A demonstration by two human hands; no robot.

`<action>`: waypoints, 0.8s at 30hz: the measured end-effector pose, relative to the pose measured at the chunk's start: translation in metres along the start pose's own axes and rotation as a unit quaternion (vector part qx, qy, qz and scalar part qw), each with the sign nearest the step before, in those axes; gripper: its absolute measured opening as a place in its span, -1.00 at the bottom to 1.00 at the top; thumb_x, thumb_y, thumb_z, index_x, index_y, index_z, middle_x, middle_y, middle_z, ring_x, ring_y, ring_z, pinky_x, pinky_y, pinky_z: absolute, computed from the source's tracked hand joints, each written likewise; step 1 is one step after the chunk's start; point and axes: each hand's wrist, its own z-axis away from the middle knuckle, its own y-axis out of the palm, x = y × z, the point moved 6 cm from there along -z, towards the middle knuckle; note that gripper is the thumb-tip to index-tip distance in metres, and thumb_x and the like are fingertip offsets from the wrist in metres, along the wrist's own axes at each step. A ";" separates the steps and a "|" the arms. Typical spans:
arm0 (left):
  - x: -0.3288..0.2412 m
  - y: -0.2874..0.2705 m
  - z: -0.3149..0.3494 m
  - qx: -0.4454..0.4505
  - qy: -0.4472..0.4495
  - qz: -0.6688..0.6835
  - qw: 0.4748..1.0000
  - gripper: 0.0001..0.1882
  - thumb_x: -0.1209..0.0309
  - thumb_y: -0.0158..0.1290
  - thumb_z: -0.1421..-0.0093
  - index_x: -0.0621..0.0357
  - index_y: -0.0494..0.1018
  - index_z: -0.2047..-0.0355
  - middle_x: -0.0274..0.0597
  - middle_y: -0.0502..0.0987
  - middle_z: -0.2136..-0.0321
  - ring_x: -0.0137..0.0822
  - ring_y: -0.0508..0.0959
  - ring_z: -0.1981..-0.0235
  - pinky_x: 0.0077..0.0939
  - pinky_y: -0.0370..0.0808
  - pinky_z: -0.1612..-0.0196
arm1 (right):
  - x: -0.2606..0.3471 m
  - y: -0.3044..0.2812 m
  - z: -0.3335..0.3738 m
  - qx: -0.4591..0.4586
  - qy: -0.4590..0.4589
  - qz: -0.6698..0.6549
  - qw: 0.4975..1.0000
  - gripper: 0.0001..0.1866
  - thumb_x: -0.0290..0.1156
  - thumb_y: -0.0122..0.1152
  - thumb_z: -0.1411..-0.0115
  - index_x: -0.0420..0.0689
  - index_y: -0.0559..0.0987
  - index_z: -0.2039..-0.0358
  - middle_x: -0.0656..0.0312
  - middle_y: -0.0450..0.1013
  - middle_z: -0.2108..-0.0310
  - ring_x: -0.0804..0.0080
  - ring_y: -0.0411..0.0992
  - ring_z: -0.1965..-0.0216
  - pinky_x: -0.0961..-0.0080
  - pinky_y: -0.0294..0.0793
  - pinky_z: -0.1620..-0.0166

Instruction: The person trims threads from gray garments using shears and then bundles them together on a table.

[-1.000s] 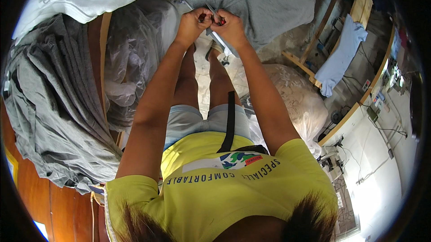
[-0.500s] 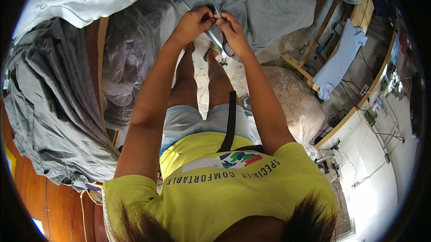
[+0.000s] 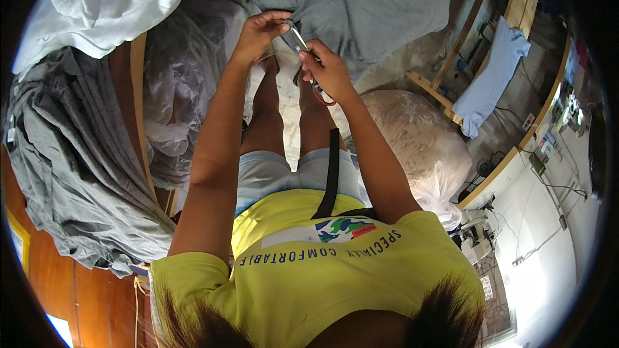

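A pair of scissors (image 3: 298,39) with red-edged handle loops is in my right hand (image 3: 329,69). Its metal blades point up and left, toward my other hand. My left hand (image 3: 260,35) pinches an edge of the grey cloth (image 3: 380,12) between thumb and fingers. From that pinch a narrow strip of the cloth runs up to the right, to the larger spread piece. The blade tips are close to the pinched edge; whether they touch it I cannot tell.
A pile of grey fabric (image 3: 71,154) hangs at the left, below a white garment (image 3: 122,6). Clear plastic (image 3: 184,77) lies beside it. Right of my legs stands a full plastic bag (image 3: 419,135). Light blue cloth (image 3: 493,80) drapes over a wooden frame (image 3: 445,96).
The scissors have swung from upright to leaning left, with their tips now by my left hand. My right hand has moved down, away from the left, which shifted slightly left.
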 end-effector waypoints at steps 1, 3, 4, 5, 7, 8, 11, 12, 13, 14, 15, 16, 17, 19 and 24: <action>0.000 0.001 0.000 -0.001 -0.003 0.004 1.000 -0.72 0.55 0.09 -0.09 0.23 0.47 0.15 -0.38 0.48 0.38 -0.57 0.43 0.33 -0.69 0.37 0.21 | 0.003 0.000 0.000 -0.004 0.001 0.005 1.000 -0.80 -0.33 0.08 -0.17 -0.15 0.44 0.23 0.22 0.43 0.63 0.52 0.45 0.66 0.58 0.39 0.55; -0.001 0.001 0.002 -0.002 -0.008 0.011 1.000 -0.72 0.55 0.09 -0.09 0.23 0.47 0.15 -0.38 0.48 0.38 -0.57 0.43 0.33 -0.69 0.37 0.21 | 0.001 0.000 -0.004 -0.004 0.010 -0.004 1.000 -0.80 -0.35 0.09 -0.17 -0.16 0.45 0.24 0.22 0.45 0.63 0.53 0.45 0.66 0.59 0.39 0.57; -0.002 0.002 0.002 -0.003 -0.004 0.007 1.000 -0.73 0.55 0.09 -0.09 0.22 0.47 0.15 -0.38 0.48 0.38 -0.56 0.43 0.33 -0.69 0.37 0.21 | 0.001 0.000 -0.006 -0.003 0.013 -0.009 1.000 -0.80 -0.36 0.10 -0.16 -0.16 0.45 0.24 0.22 0.45 0.63 0.53 0.45 0.66 0.60 0.38 0.57; -0.002 0.002 0.002 -0.005 0.000 0.003 1.000 -0.73 0.55 0.09 -0.09 0.22 0.47 0.15 -0.38 0.48 0.38 -0.56 0.43 0.33 -0.68 0.37 0.21 | 0.002 0.001 -0.005 -0.001 0.018 -0.013 1.000 -0.83 -0.39 0.07 -0.18 -0.18 0.44 0.25 0.23 0.44 0.62 0.56 0.42 0.66 0.62 0.37 0.58; -0.007 0.003 0.005 -0.021 0.010 -0.001 1.000 -0.74 0.54 0.09 -0.09 0.22 0.47 0.16 -0.38 0.48 0.38 -0.55 0.43 0.32 -0.68 0.37 0.21 | 0.006 0.002 -0.004 0.004 0.028 -0.019 0.999 -0.87 -0.45 0.03 -0.20 -0.21 0.42 0.27 0.24 0.42 0.61 0.62 0.36 0.66 0.65 0.34 0.60; -0.009 0.003 0.006 -0.035 0.015 -0.001 0.999 -0.74 0.53 0.10 -0.09 0.22 0.47 0.17 -0.38 0.48 0.38 -0.54 0.43 0.31 -0.68 0.37 0.22 | 0.005 0.004 -0.004 0.006 0.028 -0.043 0.999 -0.87 -0.45 0.03 -0.20 -0.21 0.42 0.27 0.24 0.43 0.61 0.62 0.36 0.66 0.65 0.34 0.60; -0.021 0.006 0.015 -0.127 0.094 -0.071 0.985 -0.77 0.50 0.12 -0.08 0.24 0.48 0.22 -0.29 0.50 0.38 -0.53 0.44 0.30 -0.65 0.38 0.23 | 0.003 0.007 -0.002 0.004 0.028 -0.094 0.995 -0.86 -0.44 0.04 -0.20 -0.23 0.42 0.27 0.22 0.44 0.59 0.60 0.37 0.65 0.66 0.34 0.59; -0.026 0.008 0.020 -0.164 0.130 -0.107 0.972 -0.78 0.49 0.13 -0.07 0.25 0.49 0.24 -0.25 0.52 0.38 -0.53 0.45 0.30 -0.64 0.38 0.23 | 0.007 0.006 -0.002 0.001 0.028 -0.099 0.995 -0.86 -0.44 0.04 -0.20 -0.23 0.42 0.27 0.21 0.45 0.58 0.60 0.38 0.65 0.66 0.34 0.59; -0.022 0.013 0.025 -0.154 0.092 -0.108 0.978 -0.79 0.48 0.14 -0.07 0.25 0.50 0.26 -0.25 0.52 0.40 -0.54 0.45 0.32 -0.64 0.39 0.25 | 0.009 0.005 -0.002 -0.002 0.029 -0.103 0.994 -0.86 -0.44 0.04 -0.20 -0.24 0.42 0.28 0.20 0.45 0.56 0.60 0.38 0.64 0.66 0.34 0.59; -0.018 0.019 0.033 -0.144 0.054 -0.110 0.982 -0.80 0.47 0.15 -0.06 0.25 0.50 0.27 -0.24 0.53 0.42 -0.54 0.45 0.35 -0.64 0.39 0.27 | 0.010 0.006 -0.002 0.000 0.024 -0.103 0.994 -0.85 -0.44 0.04 -0.20 -0.24 0.41 0.27 0.20 0.46 0.56 0.59 0.39 0.63 0.66 0.35 0.57; -0.014 0.026 0.042 -0.134 0.017 -0.112 0.985 -0.80 0.46 0.16 -0.06 0.25 0.51 0.29 -0.24 0.53 0.44 -0.55 0.46 0.37 -0.65 0.39 0.29 | 0.011 0.006 -0.002 0.003 0.019 -0.103 0.995 -0.84 -0.44 0.04 -0.20 -0.25 0.41 0.26 0.20 0.46 0.55 0.59 0.39 0.63 0.66 0.36 0.56; -0.011 0.032 0.049 -0.132 0.006 -0.069 0.989 -0.82 0.43 0.18 -0.05 0.26 0.52 0.34 -0.29 0.53 0.53 -0.57 0.44 0.47 -0.67 0.38 0.36 | 0.014 0.007 -0.002 0.008 0.012 -0.102 0.995 -0.83 -0.44 0.05 -0.20 -0.25 0.41 0.24 0.20 0.46 0.54 0.58 0.40 0.62 0.65 0.37 0.55; -0.007 0.032 0.054 -0.134 0.001 -0.041 0.990 -0.82 0.42 0.16 -0.07 0.27 0.50 0.34 -0.30 0.52 0.52 -0.55 0.45 0.48 -0.67 0.39 0.38 | 0.015 0.009 0.001 0.019 0.003 -0.084 0.996 -0.83 -0.44 0.04 -0.20 -0.26 0.40 0.24 0.20 0.46 0.54 0.58 0.40 0.61 0.65 0.37 0.53; 0.003 0.032 0.060 -0.133 -0.008 0.015 0.991 -0.82 0.40 0.13 -0.11 0.28 0.47 0.34 -0.32 0.50 0.50 -0.53 0.45 0.51 -0.66 0.40 0.43 | 0.012 0.013 0.009 0.037 -0.014 -0.047 0.998 -0.82 -0.45 0.04 -0.20 -0.27 0.40 0.22 0.20 0.47 0.52 0.57 0.41 0.59 0.64 0.39 0.50; 0.003 0.036 0.062 -0.121 -0.043 0.079 0.989 -0.85 0.46 0.16 -0.07 0.29 0.48 0.38 -0.31 0.50 0.53 -0.55 0.44 0.54 -0.70 0.37 0.48 | -0.015 0.011 0.022 0.022 -0.065 0.009 0.998 -0.83 -0.44 0.20 -0.06 -0.24 0.51 0.33 0.21 0.49 0.45 0.57 0.43 0.48 0.62 0.39 0.38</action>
